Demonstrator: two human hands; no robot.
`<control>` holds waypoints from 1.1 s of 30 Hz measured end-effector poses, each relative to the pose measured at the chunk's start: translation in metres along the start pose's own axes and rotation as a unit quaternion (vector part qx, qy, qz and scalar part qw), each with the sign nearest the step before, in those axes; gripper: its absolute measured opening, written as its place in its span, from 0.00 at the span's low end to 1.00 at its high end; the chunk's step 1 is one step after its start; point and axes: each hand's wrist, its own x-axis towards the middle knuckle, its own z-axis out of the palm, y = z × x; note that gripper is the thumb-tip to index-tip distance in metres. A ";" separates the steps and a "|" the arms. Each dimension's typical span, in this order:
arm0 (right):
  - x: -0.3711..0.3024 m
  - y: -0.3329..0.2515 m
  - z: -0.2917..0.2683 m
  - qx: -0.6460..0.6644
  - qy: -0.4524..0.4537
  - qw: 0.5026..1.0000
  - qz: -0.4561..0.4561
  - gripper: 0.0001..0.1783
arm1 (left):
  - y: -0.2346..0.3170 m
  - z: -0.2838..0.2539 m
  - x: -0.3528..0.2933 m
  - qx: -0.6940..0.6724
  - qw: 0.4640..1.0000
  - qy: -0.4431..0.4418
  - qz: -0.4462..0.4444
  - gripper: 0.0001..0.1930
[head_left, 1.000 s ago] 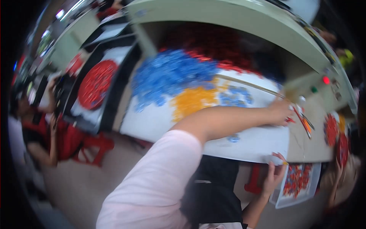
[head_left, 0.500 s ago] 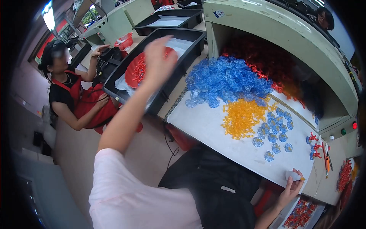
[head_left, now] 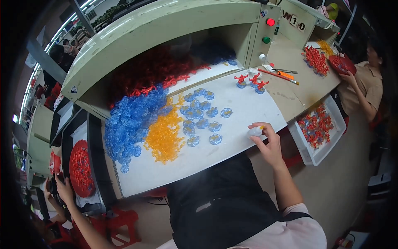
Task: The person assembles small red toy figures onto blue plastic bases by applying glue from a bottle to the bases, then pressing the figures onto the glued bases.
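Observation:
My right hand (head_left: 270, 146) is closed around a small white squeeze bottle (head_left: 254, 132) with a yellow tip, above the right part of the white work sheet (head_left: 166, 182). At the far left, my left hand (head_left: 64, 190) is open at the outer edge of a black tray (head_left: 96, 166). Beside it in the tray sits a red bowl (head_left: 78, 174) full of small red and blue pieces. Several loose blue flower-shaped pieces (head_left: 202, 123) with yellowish centres lie mid-sheet. Next to them are a heap of yellow pieces (head_left: 163, 139) and a larger blue heap (head_left: 128, 120).
Red figures on blue bases (head_left: 260, 86) stand at the sheet's far right corner, near a pencil (head_left: 286, 78) and pliers. Red pieces (head_left: 141, 79) fill the hooded bench. A white bin (head_left: 309, 155) stands at right. Co-workers are on both sides; one holds a red bowl (head_left: 342, 65).
The view has swung to the right. My left hand has moved from above the red bowl to the tray's outer edge. My right hand still holds the bottle.

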 end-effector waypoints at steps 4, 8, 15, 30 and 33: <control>0.001 -0.001 0.011 0.009 -0.025 1.000 -0.005 0.15 | 0.197 -0.100 -0.030 -0.256 0.940 0.013 0.226 0.20; -0.002 0.008 0.011 0.029 -0.025 0.999 0.002 0.16 | 0.380 -0.098 -0.045 -0.340 0.822 -0.105 0.445 0.16; -0.008 -0.001 0.001 0.038 -0.043 0.998 0.010 0.14 | 0.577 -0.012 -0.055 -0.318 0.759 0.017 0.567 0.16; -0.012 0.003 -0.003 0.306 -0.023 0.952 0.005 0.19 | 0.511 -0.076 -0.116 -0.664 0.568 -0.428 0.228 0.09; -0.012 -0.013 0.011 0.303 -0.025 0.951 0.046 0.20 | 0.451 -0.086 -0.160 -0.710 0.412 -0.568 0.050 0.14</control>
